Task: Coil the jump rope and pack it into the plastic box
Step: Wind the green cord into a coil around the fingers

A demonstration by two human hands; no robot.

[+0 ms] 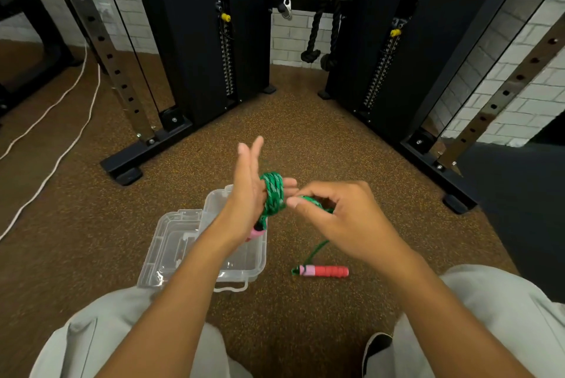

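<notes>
The green jump rope (273, 192) is wound in several turns around my left hand (249, 194), whose fingers point up and away. One pink handle (256, 232) pokes out below that palm. My right hand (333, 215) pinches the rope just right of the coil. From it a loose length drops to the floor and ends at the second handle (325, 271), red and pink, lying flat. The clear plastic box (244, 267) stands open on the floor under my left forearm, its lid (166, 243) folded out to the left.
I sit on brown speckled gym flooring with my knees in grey trousers at the bottom. Black weight-stack columns (198, 41) and their base feet (128, 174) flank the space ahead. A white cable (55, 160) runs along the floor at left. A black rope attachment (321, 32) hangs at the back.
</notes>
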